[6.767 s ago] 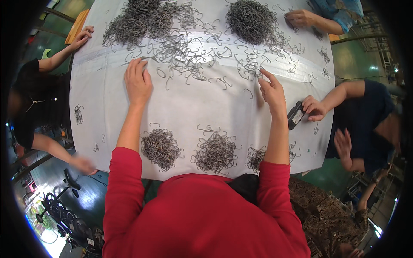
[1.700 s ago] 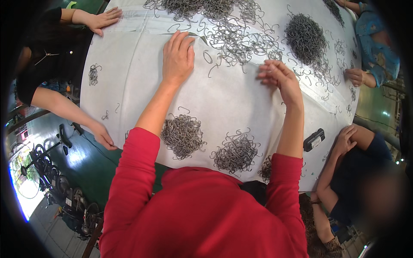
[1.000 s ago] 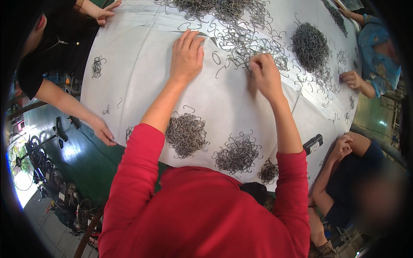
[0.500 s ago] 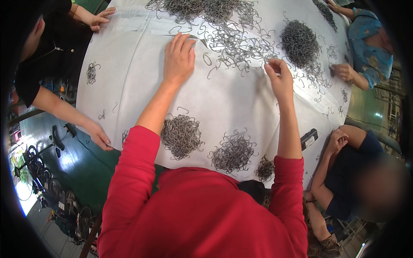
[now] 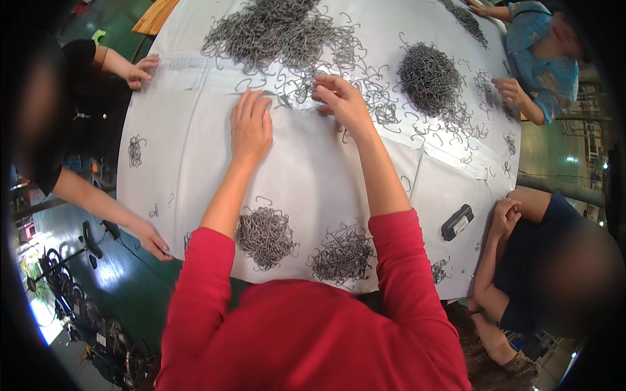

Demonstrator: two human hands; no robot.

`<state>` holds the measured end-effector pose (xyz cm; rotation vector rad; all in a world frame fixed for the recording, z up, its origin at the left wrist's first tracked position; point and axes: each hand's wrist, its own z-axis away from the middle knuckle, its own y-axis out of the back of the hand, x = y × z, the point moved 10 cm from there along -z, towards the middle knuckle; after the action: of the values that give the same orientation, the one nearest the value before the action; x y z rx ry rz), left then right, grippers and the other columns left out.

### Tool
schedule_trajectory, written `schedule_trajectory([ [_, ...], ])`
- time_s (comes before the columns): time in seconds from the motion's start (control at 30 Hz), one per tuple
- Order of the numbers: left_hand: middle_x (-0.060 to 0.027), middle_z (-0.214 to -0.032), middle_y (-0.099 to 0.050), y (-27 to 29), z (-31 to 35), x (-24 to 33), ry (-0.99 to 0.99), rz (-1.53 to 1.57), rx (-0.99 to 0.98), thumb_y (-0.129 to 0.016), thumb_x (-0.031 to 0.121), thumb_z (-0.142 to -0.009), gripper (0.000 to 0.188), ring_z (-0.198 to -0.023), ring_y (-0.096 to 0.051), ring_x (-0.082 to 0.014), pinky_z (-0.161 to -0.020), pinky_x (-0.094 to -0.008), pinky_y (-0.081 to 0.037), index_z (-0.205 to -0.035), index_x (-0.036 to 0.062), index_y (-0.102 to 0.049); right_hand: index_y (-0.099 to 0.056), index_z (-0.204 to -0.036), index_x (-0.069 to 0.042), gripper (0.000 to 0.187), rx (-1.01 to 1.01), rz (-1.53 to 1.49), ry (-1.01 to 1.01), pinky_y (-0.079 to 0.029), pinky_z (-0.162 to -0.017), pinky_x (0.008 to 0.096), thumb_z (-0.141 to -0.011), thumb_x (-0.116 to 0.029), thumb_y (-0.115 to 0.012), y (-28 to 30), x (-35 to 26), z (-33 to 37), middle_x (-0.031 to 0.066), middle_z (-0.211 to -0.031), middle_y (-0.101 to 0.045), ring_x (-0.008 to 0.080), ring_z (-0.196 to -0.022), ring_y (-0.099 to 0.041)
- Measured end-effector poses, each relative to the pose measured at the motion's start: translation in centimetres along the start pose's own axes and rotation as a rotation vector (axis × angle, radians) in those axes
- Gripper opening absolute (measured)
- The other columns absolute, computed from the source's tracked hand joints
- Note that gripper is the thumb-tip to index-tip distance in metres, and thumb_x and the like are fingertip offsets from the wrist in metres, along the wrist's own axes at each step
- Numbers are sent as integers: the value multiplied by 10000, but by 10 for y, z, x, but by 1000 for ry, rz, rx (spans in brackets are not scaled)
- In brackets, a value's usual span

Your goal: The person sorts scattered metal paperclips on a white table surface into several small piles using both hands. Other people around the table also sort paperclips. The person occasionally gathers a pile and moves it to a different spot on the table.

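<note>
Grey curved metal hooks lie in a large heap [image 5: 277, 32] at the far side of the white-covered table [image 5: 215, 130]. Loose hooks [image 5: 385, 107] trail from it toward the right. My left hand [image 5: 252, 130] rests flat on the cover just short of the heap, fingers stretched forward. Close by on its right, my right hand [image 5: 345, 107] reaches in among the loose hooks, fingers curved and thumb apart from them. Its palm side is partly hidden. Nearest my body are two smaller hook piles, one on the left [image 5: 266, 238] and one on the right [image 5: 342, 256].
A dense round hook pile [image 5: 430, 78] stands at the far right. The black case-like object [image 5: 457, 222] with a white label lies at the right. Co-workers' hands rest at the left edge [image 5: 153, 241] and right edge [image 5: 505, 218]. Another co-worker's hand [image 5: 512, 91] is near hooks.
My right hand has swept left across the scattered hooks, coming close to my left hand. Some loose hooks are now bunched nearer the big heap. The whole view has shifted slightly.
</note>
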<state>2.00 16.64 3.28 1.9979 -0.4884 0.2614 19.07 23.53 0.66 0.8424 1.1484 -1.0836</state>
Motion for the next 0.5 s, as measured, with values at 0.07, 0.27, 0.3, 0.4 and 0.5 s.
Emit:
schedule_trajectory([
  [0.07, -95, -1233, -512, 3, 3, -4, 10, -10, 1, -514, 89, -853, 238, -1235, -411, -306, -1006, -445, -325, -1084, 63, -566, -516, -1220, 6, 375, 147, 208, 137, -481, -831, 352, -902, -187, -559, 18, -17, 14, 149, -1188, -569, 243, -1037, -580],
  [0.27, -102, -1237, -506, 5, 0, 0, 6, -15, 2, -511, 94, -858, 236, -1237, -405, -310, -1002, -453, -324, -1085, 61, -565, -370, -1342, 8, 565, 799, 1003, 190, -201, -1061, 551, -881, -257, -563, 71, -4, 90, 265, -1390, -320, 408, -1309, -277],
  [0.3, -105, -1237, -505, 5, 0, 1, 8, -17, -5, -511, 95, -858, 236, -1238, -403, -311, -1001, -454, -324, -1085, 58, -564, -337, -1361, 12, 610, 800, 1035, 97, -158, -1074, 563, -880, -286, -564, 66, 8, 87, 276, -1416, -270, 420, -1333, -223],
  [0.4, -113, -1240, -501, 4, 0, 1, 4, -9, -3, -509, 97, -857, 240, -1242, -397, -314, -1002, -457, -321, -1086, 49, -562, -296, -1385, 25, 688, 816, 1093, 56, -98, -1100, 554, -877, -357, -558, 45, 19, 54, 289, -1443, -224, 420, -1369, -157],
  [0.5, -117, -1242, -499, 1, 4, -6, 15, -12, -16, -507, 99, -856, 245, -1245, -393, -313, -1008, -456, -315, -1089, 44, -560, -292, -1395, 7, 696, 685, 908, 274, -146, -1106, 519, -867, -341, -582, 6, 9, -3, 294, -1444, -229, 418, -1360, -195],
])
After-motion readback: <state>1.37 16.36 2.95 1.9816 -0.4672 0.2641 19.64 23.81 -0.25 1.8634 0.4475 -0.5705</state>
